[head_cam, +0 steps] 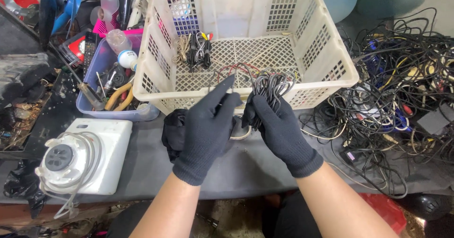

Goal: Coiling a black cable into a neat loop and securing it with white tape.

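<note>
Knit-gloved hands before a latticed plastic crate [331,72]: right hand [279,129] clutching a coiled grey cable [272,86], left hand [205,131] pinching its end.

- Left hand [206,133] and right hand [279,129]: matt black knitted cloth gloves.
- Cable bundle [270,87]: smooth dark rubbery sheath.
- Basket [326,53]: cream plastic, scuffed.
- Bench [146,164]: dull grey, smooth.

- Two gloved hands: left hand [205,124], right hand [279,129].
- One cream plastic basket [246,11].
- Two small cable bundles [196,49] lying inside it.
- One white appliance [85,155].
- One lavender tray [101,63] of tools.
</note>
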